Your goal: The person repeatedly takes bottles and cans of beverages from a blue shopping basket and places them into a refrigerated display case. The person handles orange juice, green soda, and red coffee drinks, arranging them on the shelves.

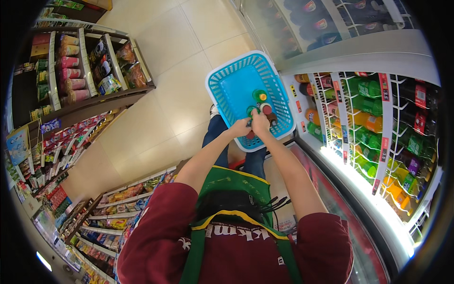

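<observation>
My left hand [241, 127] and my right hand [260, 123] are close together over the near end of a blue plastic shopping basket [227, 85] with a white rim. Both have curled fingers. The fingertips of the right one overlap a green bottle [250, 110], but its grip is partly hidden. What lies inside my left hand cannot be made out. Around them in the basket are a green bottle with an orange cap [262, 96], a bottle with a dull red cap [266, 109] and a brown bottle [272, 119]. Another reddish cap [250, 135] shows just below my hands.
To the right, an upright drinks cooler [376, 92] holds rows of bottles behind white wire dividers. A glass door [283, 25] stands beyond the basket. Snack shelves [81, 71] line the left, and another snack rack [117, 213] is near my left elbow. Tiled floor [170, 88] runs between.
</observation>
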